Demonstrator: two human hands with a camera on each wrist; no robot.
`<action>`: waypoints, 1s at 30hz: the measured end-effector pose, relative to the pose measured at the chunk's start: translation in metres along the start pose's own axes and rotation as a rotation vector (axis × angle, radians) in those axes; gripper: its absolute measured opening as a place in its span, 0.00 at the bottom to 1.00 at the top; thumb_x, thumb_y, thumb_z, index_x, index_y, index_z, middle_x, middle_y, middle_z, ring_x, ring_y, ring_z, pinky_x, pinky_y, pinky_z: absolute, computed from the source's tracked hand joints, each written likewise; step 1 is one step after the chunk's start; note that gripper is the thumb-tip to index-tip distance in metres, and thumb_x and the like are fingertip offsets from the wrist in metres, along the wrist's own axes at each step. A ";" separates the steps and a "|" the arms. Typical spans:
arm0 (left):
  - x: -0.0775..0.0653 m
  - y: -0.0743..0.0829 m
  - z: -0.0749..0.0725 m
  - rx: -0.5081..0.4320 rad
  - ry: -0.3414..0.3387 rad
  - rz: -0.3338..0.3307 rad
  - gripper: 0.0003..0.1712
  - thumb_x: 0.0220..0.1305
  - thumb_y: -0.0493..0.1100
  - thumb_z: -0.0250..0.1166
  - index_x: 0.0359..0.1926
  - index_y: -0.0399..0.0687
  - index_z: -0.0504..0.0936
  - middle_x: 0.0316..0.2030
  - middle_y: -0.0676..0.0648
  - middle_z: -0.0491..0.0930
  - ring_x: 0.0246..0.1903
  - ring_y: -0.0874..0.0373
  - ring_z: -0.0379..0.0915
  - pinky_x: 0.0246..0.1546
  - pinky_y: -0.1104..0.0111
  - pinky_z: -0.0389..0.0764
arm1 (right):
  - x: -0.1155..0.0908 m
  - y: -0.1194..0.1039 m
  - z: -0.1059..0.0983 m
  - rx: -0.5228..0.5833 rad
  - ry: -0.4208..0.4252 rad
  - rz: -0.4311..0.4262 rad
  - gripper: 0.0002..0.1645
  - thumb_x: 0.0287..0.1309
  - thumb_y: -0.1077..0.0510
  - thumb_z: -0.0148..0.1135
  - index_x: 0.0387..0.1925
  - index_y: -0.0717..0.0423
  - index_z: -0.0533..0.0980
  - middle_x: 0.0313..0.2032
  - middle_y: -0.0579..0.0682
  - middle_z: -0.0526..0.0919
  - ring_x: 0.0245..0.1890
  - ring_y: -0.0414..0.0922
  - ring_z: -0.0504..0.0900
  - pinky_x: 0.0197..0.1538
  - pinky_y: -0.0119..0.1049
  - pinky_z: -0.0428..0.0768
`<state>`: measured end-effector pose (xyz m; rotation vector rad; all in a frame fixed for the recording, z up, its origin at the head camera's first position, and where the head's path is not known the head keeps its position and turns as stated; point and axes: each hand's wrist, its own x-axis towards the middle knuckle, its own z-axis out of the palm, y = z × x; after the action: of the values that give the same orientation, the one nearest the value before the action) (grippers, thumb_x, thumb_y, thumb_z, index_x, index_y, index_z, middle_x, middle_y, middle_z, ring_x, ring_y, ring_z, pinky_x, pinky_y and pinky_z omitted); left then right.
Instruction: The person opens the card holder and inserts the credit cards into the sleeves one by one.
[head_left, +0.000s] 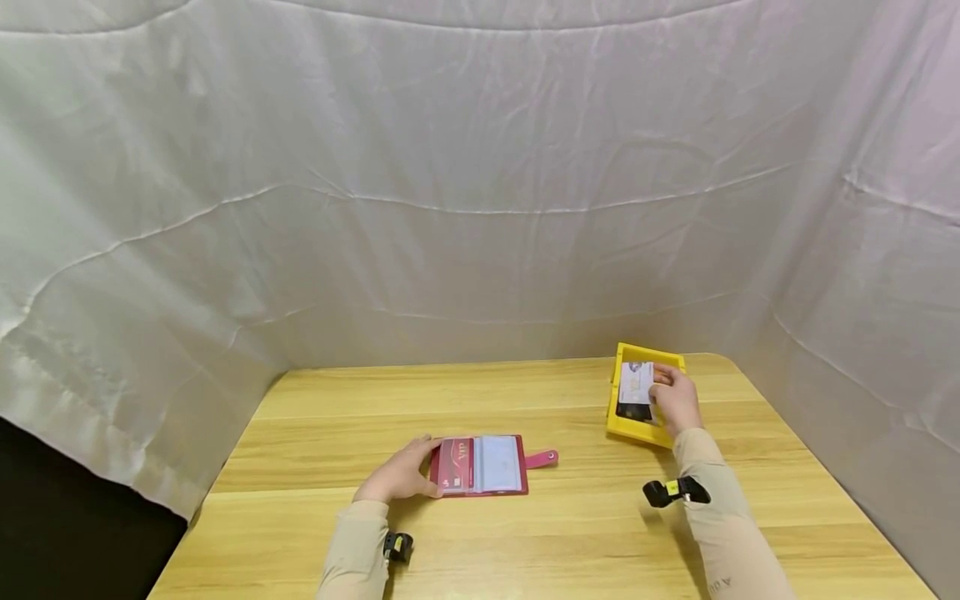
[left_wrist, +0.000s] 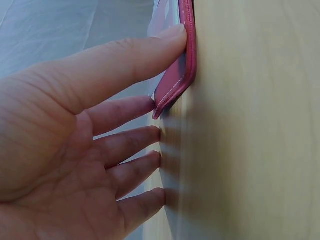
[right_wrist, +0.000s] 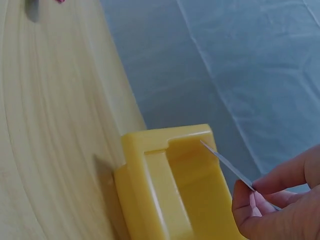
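A red card holder [head_left: 524, 463] lies opened flat on the table, with a pink snap strap [head_left: 542, 459] out to its right. Its left sleeve holds a red VIP card [head_left: 454, 463]; the right side shows clear, pale sleeves [head_left: 498, 463]. My left hand [head_left: 401, 473] rests at the holder's left edge, thumb on the near corner and fingers spread loosely beside it. Over the yellow bin [head_left: 641, 431], my right hand [head_left: 677, 400] pinches a white card [head_left: 634, 382] between thumb and fingers. In the right wrist view that card [right_wrist: 227, 165] appears edge-on above the bin's rim.
A dark card [head_left: 634, 412] lies inside the bin, under the white one. The wooden table [head_left: 525, 550] ends at grey curtains [head_left: 480, 250] behind and at both sides. Black wrist cameras [head_left: 677, 492] are strapped to both sleeves.
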<state>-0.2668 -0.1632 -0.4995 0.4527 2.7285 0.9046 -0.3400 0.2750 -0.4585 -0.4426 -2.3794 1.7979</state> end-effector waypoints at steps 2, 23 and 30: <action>0.000 0.000 0.000 -0.001 -0.001 0.002 0.48 0.38 0.41 0.72 0.64 0.42 0.61 0.66 0.33 0.53 0.65 0.36 0.48 0.62 0.43 0.55 | -0.002 -0.002 0.000 0.003 -0.005 0.001 0.36 0.52 0.71 0.43 0.65 0.60 0.55 0.58 0.60 0.63 0.48 0.47 0.66 0.41 0.27 0.74; 0.006 0.007 -0.004 -0.121 -0.015 -0.025 0.41 0.49 0.45 0.67 0.63 0.42 0.62 0.63 0.34 0.59 0.62 0.36 0.54 0.59 0.41 0.57 | -0.036 -0.006 0.020 0.116 -0.153 -0.074 0.32 0.55 0.72 0.44 0.64 0.62 0.57 0.53 0.59 0.66 0.40 0.40 0.70 0.37 0.24 0.75; 0.005 0.010 -0.003 -0.229 0.057 -0.118 0.37 0.53 0.49 0.63 0.62 0.42 0.64 0.59 0.36 0.66 0.60 0.38 0.60 0.57 0.43 0.61 | -0.048 -0.005 0.043 0.159 -0.196 -0.059 0.31 0.54 0.71 0.45 0.62 0.62 0.58 0.51 0.57 0.66 0.41 0.41 0.68 0.37 0.24 0.72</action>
<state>-0.2700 -0.1557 -0.4916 0.2233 2.6249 1.1951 -0.3068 0.2196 -0.4621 -0.1839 -2.3163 2.0694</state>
